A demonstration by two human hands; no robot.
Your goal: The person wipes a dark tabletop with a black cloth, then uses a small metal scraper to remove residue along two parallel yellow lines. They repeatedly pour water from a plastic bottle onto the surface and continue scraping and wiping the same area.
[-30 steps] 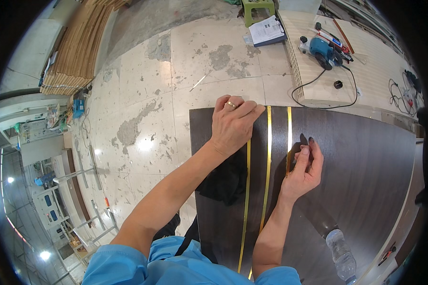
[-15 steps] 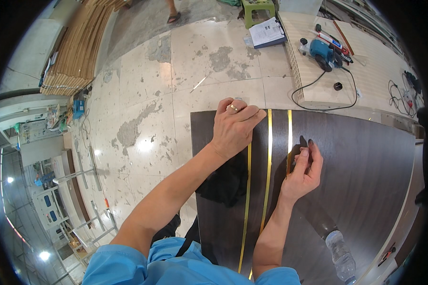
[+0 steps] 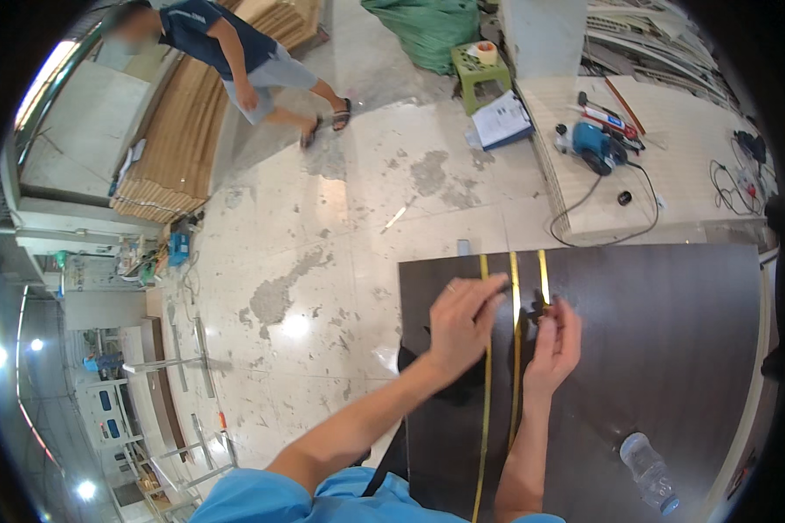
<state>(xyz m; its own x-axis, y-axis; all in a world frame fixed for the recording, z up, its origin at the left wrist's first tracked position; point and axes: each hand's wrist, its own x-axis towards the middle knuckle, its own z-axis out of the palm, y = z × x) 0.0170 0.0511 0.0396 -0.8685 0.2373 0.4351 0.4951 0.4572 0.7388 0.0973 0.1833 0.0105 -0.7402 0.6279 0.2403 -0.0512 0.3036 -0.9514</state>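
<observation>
While a stack of brown boards is sitting at 10 o'clock from the middle of the view, a co-worker in a dark top and grey shorts is standing mid-step beside it at 11 o'clock. Further right, reaching round to 4 o'clock, a dark panel is lying flat, and three gold strips are running along it roughly from 12 to 6 o'clock. Across the leftmost strip, the left hand (a ring is showing on it) is pointing its fingers between 1 and 2 o'clock; they are closing to a narrow pinch, though I cannot tell whether they are gripping anything. At 1 o'clock, a green stool is carrying a tape roll. Just past 3 o'clock from the left hand, the right hand is curling its fingers narrowly by the rightmost strip; what they are holding, if anything, I cannot tell. At 2 o'clock, a blue power tool is resting on a pale surface. Toward 5 o'clock from the right hand, a clear bottle is resting on the panel.
</observation>
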